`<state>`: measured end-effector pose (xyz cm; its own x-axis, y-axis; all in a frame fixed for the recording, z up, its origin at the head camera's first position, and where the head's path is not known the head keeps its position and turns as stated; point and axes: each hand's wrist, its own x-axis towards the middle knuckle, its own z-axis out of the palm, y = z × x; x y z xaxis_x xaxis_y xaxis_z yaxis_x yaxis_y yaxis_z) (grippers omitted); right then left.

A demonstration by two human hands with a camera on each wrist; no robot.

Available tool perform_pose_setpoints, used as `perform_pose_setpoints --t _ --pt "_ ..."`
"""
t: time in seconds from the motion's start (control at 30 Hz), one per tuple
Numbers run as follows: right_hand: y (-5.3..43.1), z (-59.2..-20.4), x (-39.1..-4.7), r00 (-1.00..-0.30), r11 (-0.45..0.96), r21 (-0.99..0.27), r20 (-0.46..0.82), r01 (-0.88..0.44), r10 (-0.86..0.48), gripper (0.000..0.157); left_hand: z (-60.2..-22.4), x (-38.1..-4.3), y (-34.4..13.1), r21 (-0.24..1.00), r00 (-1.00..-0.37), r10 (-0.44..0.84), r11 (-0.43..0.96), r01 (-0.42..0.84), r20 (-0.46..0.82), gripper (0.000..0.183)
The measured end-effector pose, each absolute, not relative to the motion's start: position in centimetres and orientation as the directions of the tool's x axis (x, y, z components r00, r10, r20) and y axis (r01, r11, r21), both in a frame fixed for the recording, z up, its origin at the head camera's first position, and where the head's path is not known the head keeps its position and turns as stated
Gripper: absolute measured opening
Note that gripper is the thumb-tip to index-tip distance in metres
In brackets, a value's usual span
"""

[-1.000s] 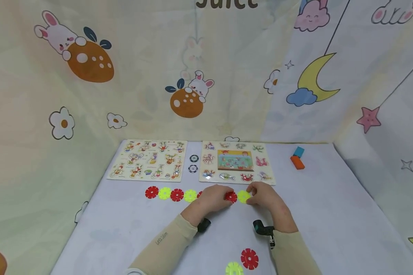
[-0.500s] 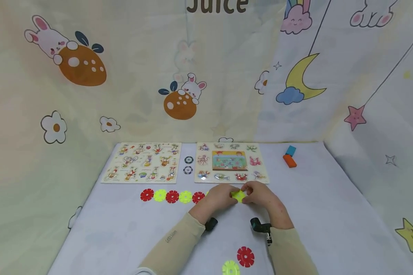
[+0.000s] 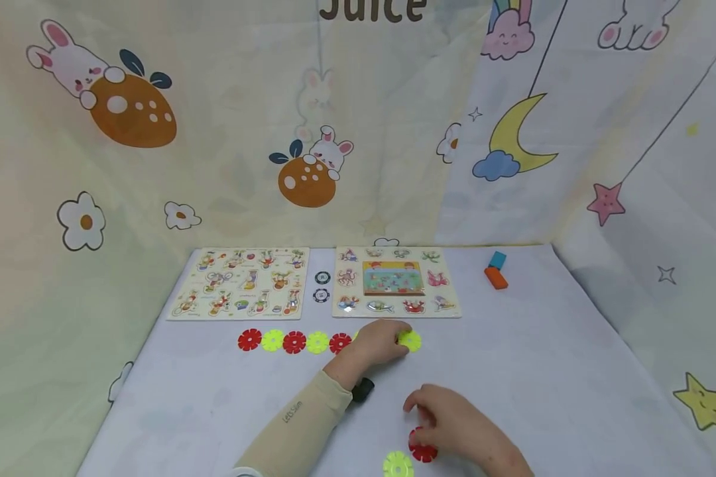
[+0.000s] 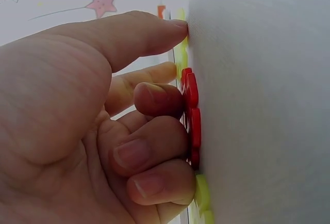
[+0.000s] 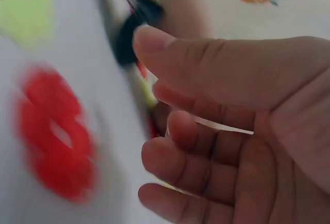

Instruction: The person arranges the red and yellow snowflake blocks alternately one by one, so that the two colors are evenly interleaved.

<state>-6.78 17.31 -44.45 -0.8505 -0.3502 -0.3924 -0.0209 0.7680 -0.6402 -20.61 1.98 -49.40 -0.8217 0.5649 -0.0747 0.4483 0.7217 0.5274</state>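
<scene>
A row of red and yellow notched, flower-shaped plastic discs runs across the table. At its right end, my left hand (image 3: 377,346) pinches a yellow disc (image 3: 412,342) between thumb and index finger. Its other fingers curl over a red disc (image 4: 195,123), which that hand hides in the head view. Nearer the front, my right hand (image 3: 456,421) reaches over a loose red disc (image 3: 423,453), fingers loosely bent and nothing between them. In the right wrist view, the red disc (image 5: 44,110) lies apart from the thumb. A loose yellow disc (image 3: 398,465) lies beside it.
Two picture puzzle boards, the left one (image 3: 235,283) and the right one (image 3: 349,291), lie at the back. Two black-and-white chips (image 3: 321,295) sit between them. An orange block (image 3: 496,278) and a blue block (image 3: 498,260) are at the back right.
My right hand has left the yellow disc at the row's end and moved down to the loose red disc. My left hand stays at the row. The head view has shifted slightly.
</scene>
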Motion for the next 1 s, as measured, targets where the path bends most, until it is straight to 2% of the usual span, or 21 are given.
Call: perform_pose_setpoints --t 0.13,0.3,0.47,0.63,0.73,0.83,1.0 --pt "15.4 -45.8 -4.1 -0.794 0.767 -0.64 -0.444 -0.043 -0.415 0.028 -49.3 -20.6 1.9 0.536 -0.818 0.57 0.716 0.448 -0.077 0.042" --pt "13.9 -46.5 -3.4 -0.816 0.81 -0.582 -0.432 -0.073 -0.384 0.026 -49.3 -20.6 1.9 0.536 -0.82 0.568 0.715 0.449 -0.07 0.041" --pt "13.4 -46.5 -3.3 -0.815 0.825 -0.564 -0.46 -0.04 -0.353 0.022 -49.5 -20.6 1.9 0.533 -0.819 0.569 0.716 0.45 -0.074 0.041" --pt "13.9 -46.2 -3.7 -0.803 0.745 -0.667 -0.434 -0.018 -0.408 0.02 -49.3 -20.6 1.9 0.541 -0.82 0.567 0.716 0.441 -0.082 0.041" --pt "14.8 -45.6 -4.8 -0.798 0.646 -0.763 -0.378 -0.018 -0.469 0.019 -49.3 -20.6 1.8 0.542 -0.819 0.568 0.715 0.441 -0.083 0.041" --pt "16.1 -44.5 -6.9 -0.806 0.573 -0.819 -0.355 0.023 -0.474 0.019 -49.2 -20.7 1.8 0.537 -0.815 0.575 0.713 0.451 -0.079 0.04" --pt "19.6 -42.3 -11.7 -0.872 0.597 -0.802 -0.316 0.035 -0.374 0.037 -49.2 -20.7 1.8 0.549 -0.809 0.583 0.701 0.454 -0.075 0.039"
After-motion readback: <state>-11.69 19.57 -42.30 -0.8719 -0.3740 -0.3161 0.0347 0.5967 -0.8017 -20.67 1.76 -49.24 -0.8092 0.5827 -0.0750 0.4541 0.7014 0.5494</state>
